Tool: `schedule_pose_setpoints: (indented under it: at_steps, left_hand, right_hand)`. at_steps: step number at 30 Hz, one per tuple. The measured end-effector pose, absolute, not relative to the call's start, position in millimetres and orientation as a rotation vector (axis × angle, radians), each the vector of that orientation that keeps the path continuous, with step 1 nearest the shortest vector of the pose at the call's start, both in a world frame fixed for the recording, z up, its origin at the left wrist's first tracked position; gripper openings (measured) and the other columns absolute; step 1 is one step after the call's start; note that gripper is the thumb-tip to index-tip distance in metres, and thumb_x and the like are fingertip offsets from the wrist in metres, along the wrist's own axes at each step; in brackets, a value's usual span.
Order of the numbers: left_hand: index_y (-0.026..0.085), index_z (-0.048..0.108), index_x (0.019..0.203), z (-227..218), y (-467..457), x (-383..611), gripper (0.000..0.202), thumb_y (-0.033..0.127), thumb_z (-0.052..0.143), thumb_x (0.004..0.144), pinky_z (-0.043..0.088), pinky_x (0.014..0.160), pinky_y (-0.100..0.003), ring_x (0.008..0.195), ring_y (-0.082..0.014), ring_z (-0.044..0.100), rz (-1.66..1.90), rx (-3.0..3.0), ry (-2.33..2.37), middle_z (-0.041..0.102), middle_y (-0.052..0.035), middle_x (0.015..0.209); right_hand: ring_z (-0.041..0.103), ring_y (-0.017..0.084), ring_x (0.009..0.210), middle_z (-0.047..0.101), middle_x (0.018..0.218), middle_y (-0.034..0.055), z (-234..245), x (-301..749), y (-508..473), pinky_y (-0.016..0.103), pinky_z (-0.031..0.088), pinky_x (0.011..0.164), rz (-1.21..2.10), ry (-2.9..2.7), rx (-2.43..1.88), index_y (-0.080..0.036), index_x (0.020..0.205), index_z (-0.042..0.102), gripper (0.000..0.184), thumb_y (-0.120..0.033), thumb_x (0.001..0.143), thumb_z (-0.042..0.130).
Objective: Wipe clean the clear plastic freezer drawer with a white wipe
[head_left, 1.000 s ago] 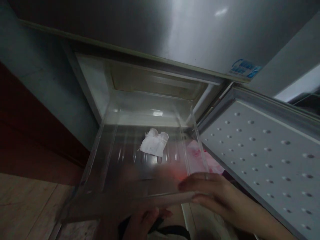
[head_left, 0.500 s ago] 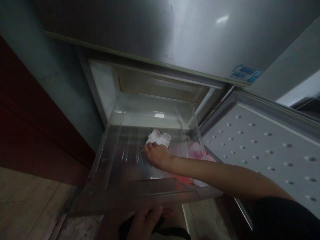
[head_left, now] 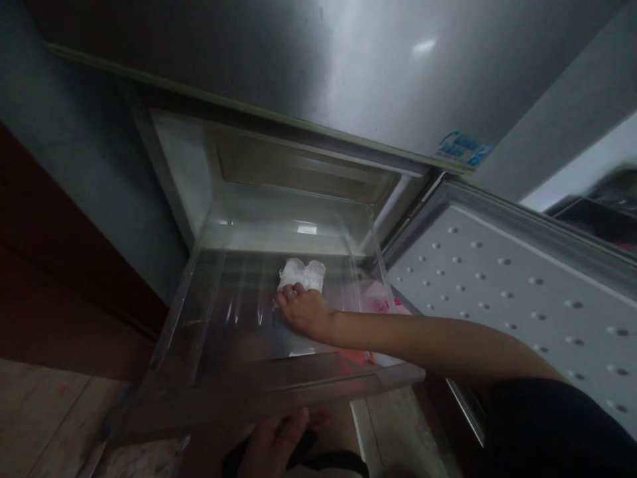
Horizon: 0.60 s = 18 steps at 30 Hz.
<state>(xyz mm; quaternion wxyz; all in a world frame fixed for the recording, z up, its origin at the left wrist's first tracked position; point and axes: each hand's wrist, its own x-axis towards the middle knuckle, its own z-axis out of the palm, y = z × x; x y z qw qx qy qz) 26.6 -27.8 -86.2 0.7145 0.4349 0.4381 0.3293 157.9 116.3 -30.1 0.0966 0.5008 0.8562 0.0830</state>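
My right hand reaches down inside a clear plastic freezer drawer with its fingers closed over a white cloth. The cloth is bunched, has frayed edges and lies against the drawer's bottom. Below the drawer's front, close to my legs, is my left hand. Its visible fingers look stretched and apart, partly in shadow, and I see nothing held in them. Whether they touch the drawer front is unclear.
Above the drawer is the fridge's steel upper door. The freezer door, with its dimpled inner panel, stands open on the right. Pink and red packaging shows beside the drawer. A dark red panel stands on the left.
The whole view has shifted slightly, so the fridge and drawer sit farther left. My right hand stays on the cloth, which lies a little flatter.
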Motion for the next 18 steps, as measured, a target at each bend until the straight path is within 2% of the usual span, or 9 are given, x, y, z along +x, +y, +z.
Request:
schedule_pose_setpoints:
  at_steps: [9,18]
  left_hand:
    - [0.017,0.078,0.092,-95.0,-19.8,18.6,0.063,0.073,0.052,0.076,0.049,0.097,-0.040,0.095,-0.0287,0.070,0.566,1.099,0.956,0.076,-0.0119,0.095]
    - [0.017,0.076,0.081,-85.6,-28.4,28.4,0.056,0.070,0.060,0.071,0.057,0.083,-0.038,0.082,-0.0272,0.073,0.750,0.938,1.009,0.077,-0.0105,0.084]
  right_hand:
    - [0.062,0.024,0.093,0.066,0.106,0.0094,-27.6,167.4,117.9,0.036,0.058,0.063,0.264,2.558,1.429,-0.012,0.113,0.055,0.023,-0.014,0.096,0.040]
    - [0.060,0.027,0.096,0.066,0.104,0.0114,-20.6,172.2,122.3,0.038,0.059,0.064,0.202,2.519,1.508,-0.009,0.112,0.055,0.025,-0.010,0.094,0.038]
